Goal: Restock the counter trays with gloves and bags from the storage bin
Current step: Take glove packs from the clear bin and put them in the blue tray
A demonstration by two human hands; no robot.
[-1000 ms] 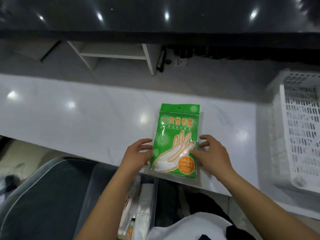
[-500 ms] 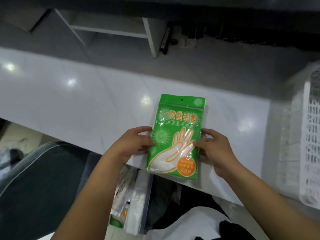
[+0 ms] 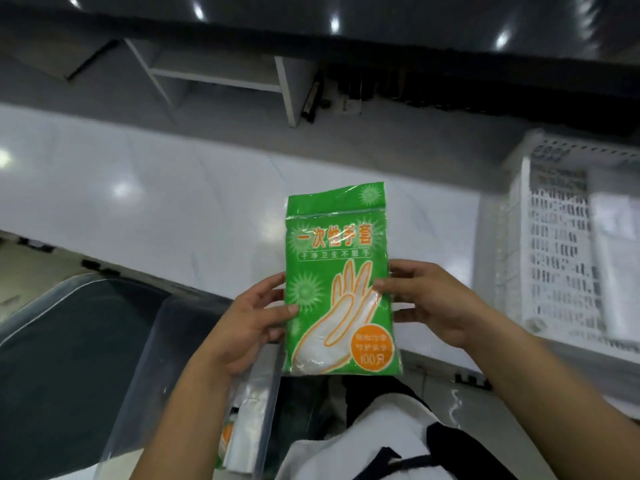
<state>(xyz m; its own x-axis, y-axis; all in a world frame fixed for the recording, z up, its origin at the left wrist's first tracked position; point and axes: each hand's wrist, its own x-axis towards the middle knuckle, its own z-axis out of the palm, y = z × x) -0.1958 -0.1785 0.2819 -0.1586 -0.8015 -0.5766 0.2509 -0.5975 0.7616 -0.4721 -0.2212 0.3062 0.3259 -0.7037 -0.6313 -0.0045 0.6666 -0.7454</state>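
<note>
A green pack of disposable gloves [image 3: 337, 258], printed with an orange hand outline, is held upright above the near edge of the white counter [image 3: 173, 209]. My left hand [image 3: 252, 323] pinches its left edge, thumb on the front. My right hand [image 3: 433, 303] pinches the right edge the same way. A white perforated tray [image 3: 561, 258] stands on the counter at the right. Below my left arm the clear storage bin [image 3: 194, 358] holds more packs and clear bags [image 3: 242, 427].
A dark, clear-rimmed lid or bin [image 3: 69, 358] lies at lower left. Behind the counter are a grey lower surface, a white shelf unit [image 3: 221, 77] and a dark ledge. My white and black clothing shows at the bottom.
Both hands have lifted the green glove pack off the counter and drawn it toward me; it lay flat on the counter before. The view has shifted so the white tray shows more.
</note>
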